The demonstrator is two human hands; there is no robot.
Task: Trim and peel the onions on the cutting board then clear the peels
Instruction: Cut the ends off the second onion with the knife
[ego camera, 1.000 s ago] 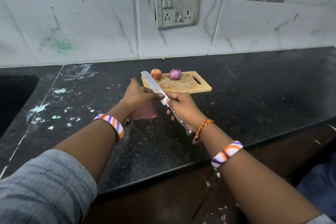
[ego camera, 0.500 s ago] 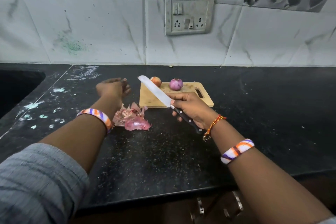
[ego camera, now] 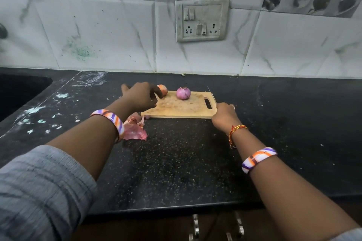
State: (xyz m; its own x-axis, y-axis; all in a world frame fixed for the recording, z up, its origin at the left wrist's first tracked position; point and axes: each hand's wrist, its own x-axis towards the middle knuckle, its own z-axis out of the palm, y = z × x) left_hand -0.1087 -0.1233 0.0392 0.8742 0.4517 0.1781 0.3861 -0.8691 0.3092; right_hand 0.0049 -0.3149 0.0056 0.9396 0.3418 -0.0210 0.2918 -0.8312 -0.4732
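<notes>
Cutting board (ego camera: 182,106) lies flat on the counter (ego camera: 176,162), long axis left-right, handle slot at its right end. 2 onions at the board's far edge: unpeeled onion (ego camera: 163,89) left, peeled purple onion (ego camera: 183,93) right. Left hand (ego camera: 140,96) has curled fingers touching the unpeeled one. Right hand (ego camera: 224,114) is curled at the board's right end; grip unclear. 1 pile of peels (ego camera: 135,129) sits off the board's near-left corner.
</notes>
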